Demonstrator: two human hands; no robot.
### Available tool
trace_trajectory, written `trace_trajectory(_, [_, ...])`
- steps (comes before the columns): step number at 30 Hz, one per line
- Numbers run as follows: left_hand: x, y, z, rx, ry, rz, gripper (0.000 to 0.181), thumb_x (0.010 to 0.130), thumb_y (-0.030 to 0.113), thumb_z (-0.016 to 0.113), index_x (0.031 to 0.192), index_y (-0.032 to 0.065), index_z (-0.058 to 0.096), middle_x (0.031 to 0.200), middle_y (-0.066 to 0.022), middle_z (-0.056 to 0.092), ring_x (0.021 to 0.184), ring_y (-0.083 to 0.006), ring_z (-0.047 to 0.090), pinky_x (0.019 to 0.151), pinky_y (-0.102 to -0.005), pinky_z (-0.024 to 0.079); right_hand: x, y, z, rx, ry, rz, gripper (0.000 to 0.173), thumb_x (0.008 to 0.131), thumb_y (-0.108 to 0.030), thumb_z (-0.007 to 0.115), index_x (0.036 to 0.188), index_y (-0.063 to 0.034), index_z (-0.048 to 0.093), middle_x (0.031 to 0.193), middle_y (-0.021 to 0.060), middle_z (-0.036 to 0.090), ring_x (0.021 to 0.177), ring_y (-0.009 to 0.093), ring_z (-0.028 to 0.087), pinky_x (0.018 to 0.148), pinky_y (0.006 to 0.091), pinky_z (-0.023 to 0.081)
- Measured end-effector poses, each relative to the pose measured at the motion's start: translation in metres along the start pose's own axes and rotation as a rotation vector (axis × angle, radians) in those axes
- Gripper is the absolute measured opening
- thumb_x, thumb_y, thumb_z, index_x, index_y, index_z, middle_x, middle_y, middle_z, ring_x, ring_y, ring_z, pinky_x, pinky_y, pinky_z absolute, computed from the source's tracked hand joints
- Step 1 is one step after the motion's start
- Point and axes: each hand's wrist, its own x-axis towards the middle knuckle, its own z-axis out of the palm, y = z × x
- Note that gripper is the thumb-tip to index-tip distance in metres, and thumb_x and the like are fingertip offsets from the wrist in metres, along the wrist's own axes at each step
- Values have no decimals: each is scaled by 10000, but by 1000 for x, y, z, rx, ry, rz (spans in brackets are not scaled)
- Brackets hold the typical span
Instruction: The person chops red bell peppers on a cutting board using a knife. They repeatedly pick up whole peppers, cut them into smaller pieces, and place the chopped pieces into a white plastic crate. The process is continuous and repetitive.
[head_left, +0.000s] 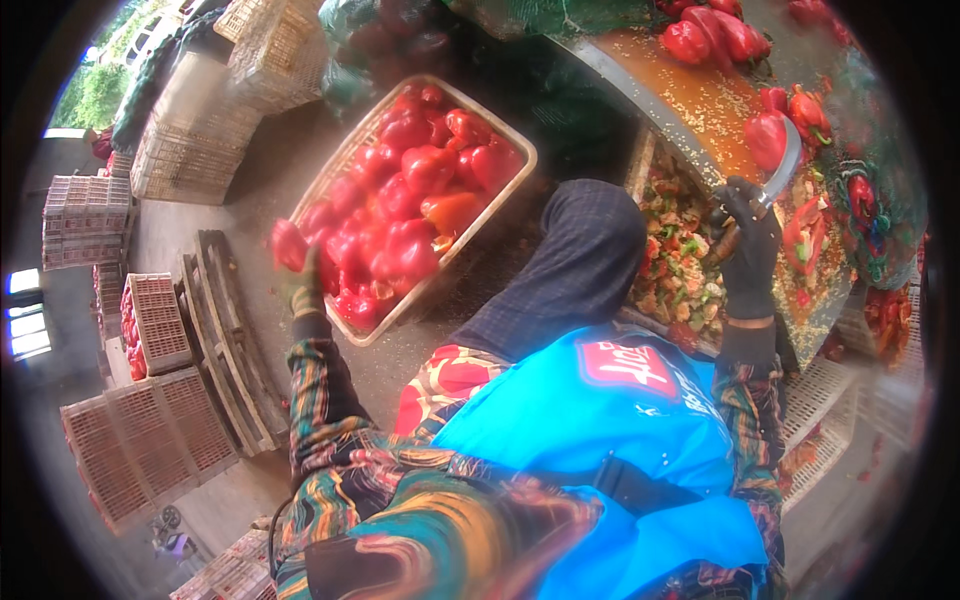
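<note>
Blurred by motion, my gloved left hand (302, 291) is at the near left rim of a plastic crate (480, 251), holding a red bell pepper (288, 245) over that rim. Red bell peppers (401, 191) fill the crate, several of them shiny and whole. In a dark glove, my right hand (746, 251) grips a knife with a curved blade (784, 161) and a brown handle. It is above the edge of a metal worktable (739, 154) strewn with pale seeds. Beyond the blade lies a red pepper (766, 141), and a cut-open pepper (805, 236) is beside the hand.
Below the table edge, a container holds pepper cores and scraps (671, 247). Wooden pallets (225, 337) and stacked plastic crates (191, 131) stand to the left. Green mesh sacks (517, 15) are at the far side, and another crate (817, 420) sits low on the right.
</note>
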Motion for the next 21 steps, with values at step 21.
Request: trace_trajectory(21, [-62,268,172,-18,-930,495,399,895,235,605,1197,-24,566,1131,-154,617,955,-238,601,863,-325,455,51,-12,-227,-1108,139,-139,640,661,-347,770,1186,-72,528,1085,161,598,1016,321,594,863,409,474])
